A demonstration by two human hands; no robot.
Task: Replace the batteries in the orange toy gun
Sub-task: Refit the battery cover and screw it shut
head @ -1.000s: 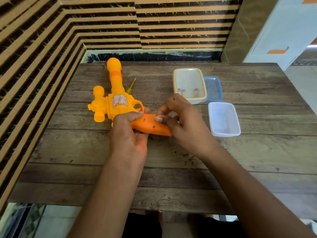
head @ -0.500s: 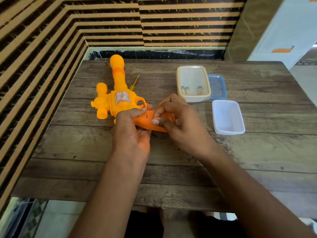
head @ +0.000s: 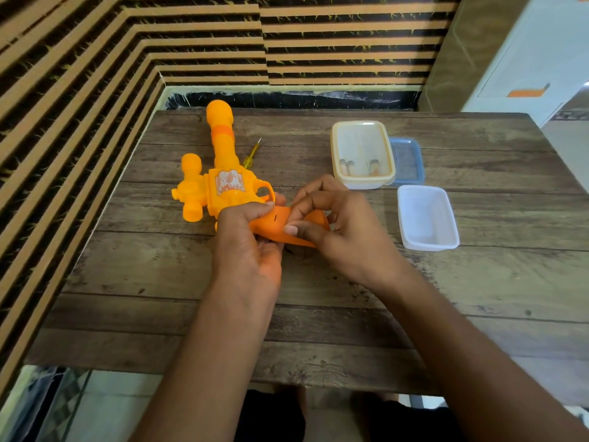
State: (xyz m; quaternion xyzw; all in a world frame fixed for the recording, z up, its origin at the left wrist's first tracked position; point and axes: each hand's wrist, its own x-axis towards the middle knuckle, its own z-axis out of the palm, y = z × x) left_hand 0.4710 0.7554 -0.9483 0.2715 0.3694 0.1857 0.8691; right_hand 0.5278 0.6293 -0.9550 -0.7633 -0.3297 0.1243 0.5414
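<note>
Orange plastic fills the middle of what we see: the orange toy gun point(head: 223, 186) lies flat on a wooden table point(head: 318, 330), left of centre, its long barrel pointing away toward the striped wall point(head: 95, 74) and its stickered body facing up. Its darker orange handle point(head: 269, 226) points to the right and is raised between both hands; a small dark slot shows on the handle's upper face.

We see the left hand point(head: 245, 247) curled round the handle where it meets the gun's body, with the thumb laid along the top just below the trigger guard. The right hand point(head: 347, 231) pinches the handle's free end, the thumb pressed on the near face and the bent fingers point(head: 314, 199) hooked over the far edge. We cannot tell whether a cover there is open or closed, because the fingers hide it.

A screwdriver point(head: 253, 153) with a yellow shaft lies just beside the barrel on its right, partly hidden by the gun. Further right stands a cream tub point(head: 361, 135) with a few small cylinders point(head: 345, 165) at its near end, too blurred for us to name. A blue lid point(head: 409, 161) lies touching its right side, and a clear tub point(head: 427, 218) sits near the right hand, apart from it.
</note>
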